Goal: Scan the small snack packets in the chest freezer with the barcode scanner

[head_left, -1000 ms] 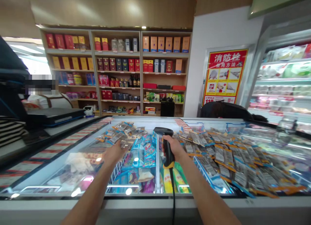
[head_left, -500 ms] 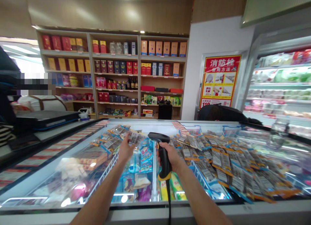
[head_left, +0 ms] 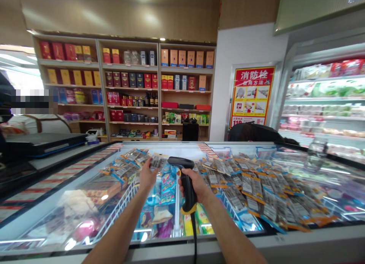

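Observation:
My right hand (head_left: 196, 185) is wrapped round the grip of a black and yellow barcode scanner (head_left: 188, 193). Its head points left, toward a small snack packet (head_left: 156, 162) pinched in my left hand (head_left: 147, 175). The packet lies just above the freezer's glass top, close to the scanner head. Left of it is a loose pile of similar packets (head_left: 125, 167) with orange and blue edges. A larger heap of such packets (head_left: 264, 190) spreads over the glass to the right of the scanner. The scanner's cable hangs down toward me.
Under the glass of the chest freezer (head_left: 228, 239) sit blue bags (head_left: 168, 186) and wire baskets. A glass jar (head_left: 316, 153) stands at the right. Behind are shelves of boxed goods (head_left: 129, 79) and a dark bent-over figure (head_left: 253, 132). Another person (head_left: 37, 123) is at the left.
The whole view has shifted slightly, so the scene sits further left. My hands keep the packet and the scanner in nearly the same places.

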Demonstrator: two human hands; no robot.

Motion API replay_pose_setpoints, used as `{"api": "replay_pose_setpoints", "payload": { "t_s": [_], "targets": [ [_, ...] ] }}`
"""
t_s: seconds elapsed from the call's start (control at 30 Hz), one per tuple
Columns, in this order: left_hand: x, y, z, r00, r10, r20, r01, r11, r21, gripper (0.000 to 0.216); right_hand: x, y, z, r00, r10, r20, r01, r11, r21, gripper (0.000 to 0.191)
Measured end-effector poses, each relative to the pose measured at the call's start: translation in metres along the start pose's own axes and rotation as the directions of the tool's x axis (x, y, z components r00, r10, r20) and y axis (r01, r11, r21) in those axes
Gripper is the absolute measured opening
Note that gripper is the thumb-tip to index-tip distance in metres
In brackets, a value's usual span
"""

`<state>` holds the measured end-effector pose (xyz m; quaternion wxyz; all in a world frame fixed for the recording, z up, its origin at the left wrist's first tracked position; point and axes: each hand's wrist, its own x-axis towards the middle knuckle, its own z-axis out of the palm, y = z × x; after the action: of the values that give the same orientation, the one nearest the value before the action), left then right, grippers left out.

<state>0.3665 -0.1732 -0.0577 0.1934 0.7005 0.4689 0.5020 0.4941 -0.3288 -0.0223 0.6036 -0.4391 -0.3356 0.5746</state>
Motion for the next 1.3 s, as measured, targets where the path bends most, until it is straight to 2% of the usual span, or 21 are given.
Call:
{"api": "replay_pose_setpoints", "payload": {
  "t_s": [0.23, 0.4, 0.53, 0.73, 0.9, 1.03, 1.13, 1.23, 1.3],
  "targets": [
    [-0.004, 0.002, 0.003, 1.0, -0.025, -0.009, 0.025, 0.999, 0.042, 0.054, -0.005, 0.0, 0.005, 0.994, -0.087, 0.058, 0.084, 0.995, 0.051, 0.019],
    [-0.003, 0.012, 0.008, 1.0, -0.007, -0.028, 0.006, 1.0, -0.02, 0.06, -0.004, -0.006, -0.01, 0.991, -0.135, -0.012, 0.135, 0.988, 0.073, 0.023],
    [-0.006, 0.04, 0.017, 0.998, 0.052, 0.028, -0.049, 0.994, -0.099, 0.065, -0.011, -0.018, -0.031, 0.976, -0.179, -0.127, 0.192, 0.977, 0.097, 0.023],
    [-0.023, 0.093, 0.048, 0.97, 0.094, 0.224, -0.109, 0.992, 0.057, 0.043, -0.036, -0.044, -0.062, 0.928, -0.244, -0.282, 0.279, 0.956, 0.09, 0.021],
    [-0.035, 0.117, 0.083, 0.952, 0.073, 0.296, -0.11, 0.988, 0.11, 0.048, -0.052, -0.054, -0.081, 0.904, -0.271, -0.33, 0.319, 0.942, 0.1, 0.019],
    [-0.044, 0.123, 0.104, 0.938, 0.072, 0.339, -0.132, 0.979, 0.157, 0.039, -0.056, -0.054, -0.09, 0.901, -0.245, -0.359, 0.305, 0.945, 0.12, 0.021],
    [-0.047, 0.122, 0.113, 0.929, 0.081, 0.362, -0.154, 0.972, 0.179, 0.036, -0.053, -0.053, -0.09, 0.907, -0.241, -0.346, 0.301, 0.945, 0.13, 0.021],
    [-0.041, 0.111, 0.105, 0.94, 0.063, 0.336, -0.144, 0.965, 0.22, 0.039, -0.043, -0.05, -0.083, 0.927, -0.222, -0.302, 0.268, 0.956, 0.122, 0.023],
    [-0.031, 0.097, 0.088, 0.957, 0.027, 0.29, -0.108, 0.958, 0.266, 0.042, -0.034, -0.046, -0.072, 0.942, -0.199, -0.269, 0.237, 0.964, 0.118, 0.024]
  ]
}}
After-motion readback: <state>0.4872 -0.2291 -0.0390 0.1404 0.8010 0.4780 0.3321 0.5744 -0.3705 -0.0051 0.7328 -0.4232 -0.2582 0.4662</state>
